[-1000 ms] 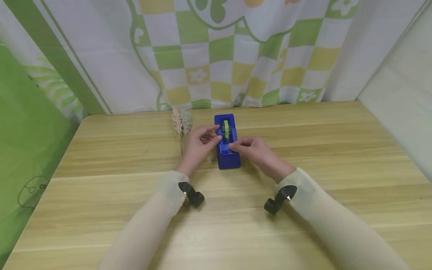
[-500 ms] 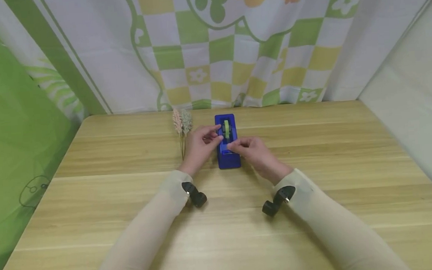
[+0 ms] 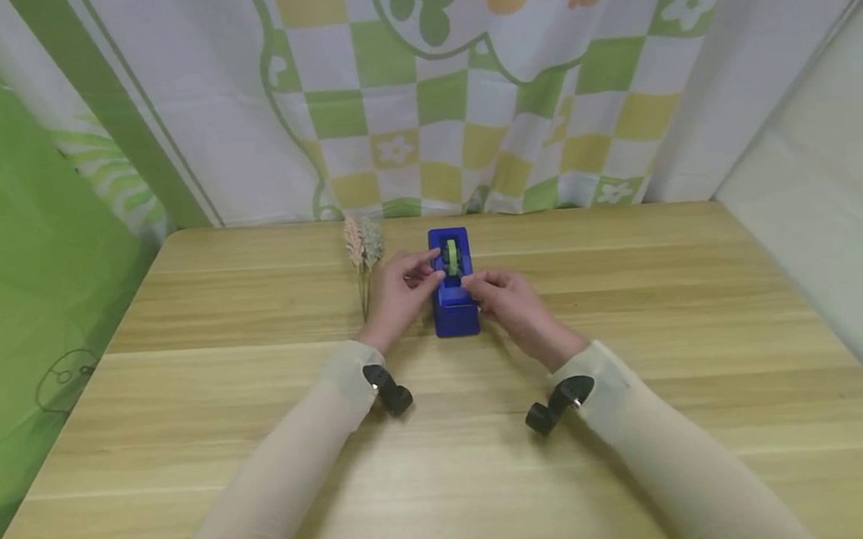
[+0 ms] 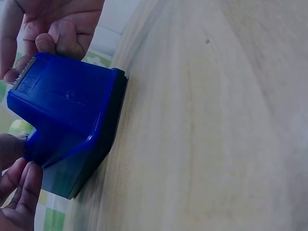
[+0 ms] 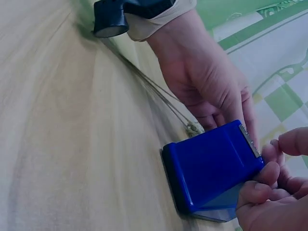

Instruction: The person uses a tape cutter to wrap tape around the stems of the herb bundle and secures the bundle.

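Observation:
A blue tape dispenser (image 3: 456,321) stands on the table, with a yellow-green roll of tape (image 3: 452,256) in its well. My left hand (image 3: 396,295) holds its left side wall near the roll, thumb and index finger at the rim. My right hand (image 3: 511,301) is at the right side, thumb and index fingertips brought together over the channel between roll and blade, at the tape's end. In the right wrist view these fingertips are just behind the toothed metal blade (image 5: 249,138), other fingers curled by the side wall. The clear tape strip itself is too fine to make out.
Two dried-flower stems, one pink (image 3: 354,243) and one pale green (image 3: 373,240), lie left of the dispenser, partly behind my left wrist. A checked curtain (image 3: 445,135) hangs along the back edge of the wooden table (image 3: 454,485). Black cameras (image 3: 394,396) sit on both wrists.
My right fingertips have shifted slightly up and right, away from the blade end toward the roll. My left hand and the dispenser have stayed in place.

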A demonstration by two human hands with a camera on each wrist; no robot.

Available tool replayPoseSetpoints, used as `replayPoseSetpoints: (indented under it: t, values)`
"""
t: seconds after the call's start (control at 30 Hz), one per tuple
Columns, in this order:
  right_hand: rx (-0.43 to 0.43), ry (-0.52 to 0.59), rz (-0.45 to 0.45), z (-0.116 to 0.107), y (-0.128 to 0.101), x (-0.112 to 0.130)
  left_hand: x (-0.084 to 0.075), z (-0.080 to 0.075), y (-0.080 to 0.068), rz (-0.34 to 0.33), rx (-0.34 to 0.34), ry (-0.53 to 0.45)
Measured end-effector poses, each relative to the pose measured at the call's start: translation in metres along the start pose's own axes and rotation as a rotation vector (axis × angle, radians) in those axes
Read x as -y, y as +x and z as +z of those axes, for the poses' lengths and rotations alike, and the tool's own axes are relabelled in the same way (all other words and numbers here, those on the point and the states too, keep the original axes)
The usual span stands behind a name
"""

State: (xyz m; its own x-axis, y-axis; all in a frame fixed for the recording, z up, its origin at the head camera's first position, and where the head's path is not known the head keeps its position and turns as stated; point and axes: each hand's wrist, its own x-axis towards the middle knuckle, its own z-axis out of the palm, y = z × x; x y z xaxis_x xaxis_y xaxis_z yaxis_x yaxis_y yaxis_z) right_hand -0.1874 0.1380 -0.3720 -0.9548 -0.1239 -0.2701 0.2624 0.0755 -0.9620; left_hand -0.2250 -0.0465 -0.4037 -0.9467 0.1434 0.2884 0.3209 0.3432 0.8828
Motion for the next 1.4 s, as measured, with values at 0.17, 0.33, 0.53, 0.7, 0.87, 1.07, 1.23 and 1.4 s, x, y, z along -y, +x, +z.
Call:
replayPoseSetpoints:
  t: [0.17, 0.33, 0.53, 0.7, 0.87, 1.07, 1.23, 1.4]
  values:
    - [0.002, 0.003, -0.015, -0.001, -0.002, 0.002, 0.0, 0.0, -0.001, -0.002, -0.005, 0.002]
    - [-0.009, 0.021, -0.017, 0.0, -0.005, 0.006, -0.002, 0.001, -0.001, -0.009, 0.008, 0.015]
    - [-0.01, 0.005, -0.024, 0.0, -0.007, 0.008, -0.002, 0.001, -0.001, -0.005, 0.01, 0.023]
    - [0.0, -0.043, -0.023, -0.001, -0.008, 0.007, -0.002, 0.002, -0.001, -0.007, 0.011, 0.024]
    - [0.01, -0.073, -0.025, -0.002, -0.01, 0.008, -0.002, 0.002, -0.002, -0.013, 0.013, 0.023]
    - [0.02, -0.08, -0.038, -0.001, -0.016, 0.008, -0.001, 0.002, -0.002, -0.011, 0.01, 0.029]
    - [0.006, -0.051, -0.053, 0.002, -0.02, 0.007, -0.001, 0.003, -0.001, -0.003, 0.006, 0.044]
    - [-0.011, -0.048, -0.048, 0.005, -0.023, 0.003, -0.002, 0.002, -0.002, -0.015, 0.005, 0.039]
